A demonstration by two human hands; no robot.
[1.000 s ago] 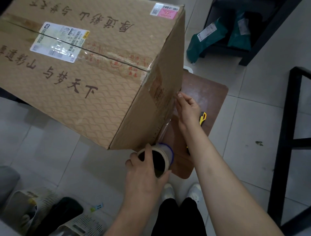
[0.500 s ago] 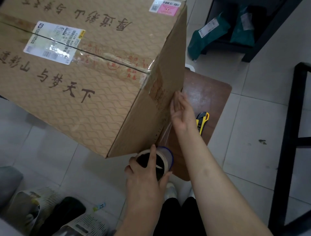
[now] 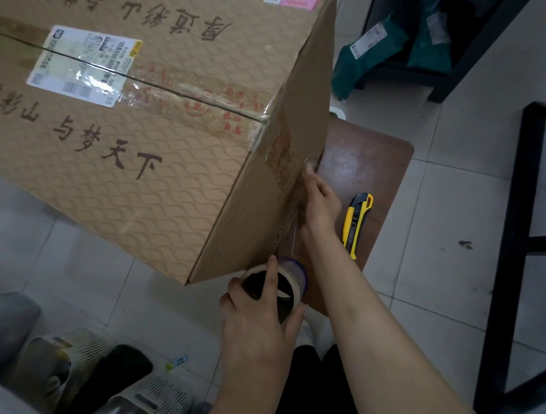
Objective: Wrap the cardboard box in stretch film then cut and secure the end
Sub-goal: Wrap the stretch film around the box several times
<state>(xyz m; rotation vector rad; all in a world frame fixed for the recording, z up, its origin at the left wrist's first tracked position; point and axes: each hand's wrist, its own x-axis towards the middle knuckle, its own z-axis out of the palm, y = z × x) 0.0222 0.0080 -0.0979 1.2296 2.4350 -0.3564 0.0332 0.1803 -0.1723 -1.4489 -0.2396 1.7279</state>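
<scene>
While the left hand [image 3: 257,322] grips the film roll [image 3: 291,291] just below the near bottom corner of the box [image 3: 165,141], one finger lies straight across the open end of the core and the others curl round its sides. From the roll a narrow, clear strip of film [image 3: 291,233] runs up the box's right side face to the right hand [image 3: 320,204]. That hand lies flat against this face, its fingers straight and close together, with the tip of one finger [image 3: 308,170] reaching the far edge of the face and pressing the film to the cardboard. The box is large and brown, printed with dark characters and a wave pattern, and it fills the upper left of the view. Clear tape runs along its top seam, a white shipping label [image 3: 85,65] sits across that seam, and a pink sticker [image 3: 295,2] shows at the top edge of the frame. A brown table [image 3: 369,165] shows from behind the box's right side; how much of the box it bears is hidden. A yellow and black knife [image 3: 357,221] lies on the table just beside the right wrist, apart from it, its blade not showing. Beyond the table, green bags [image 3: 369,56] sit under a black frame on the tiled floor [image 3: 428,266]. A second black frame [image 3: 514,236] stands at the right. A pale slatted basket [image 3: 88,378] sits at the lower left, and a white shoe [image 3: 307,332] shows below the roll.
</scene>
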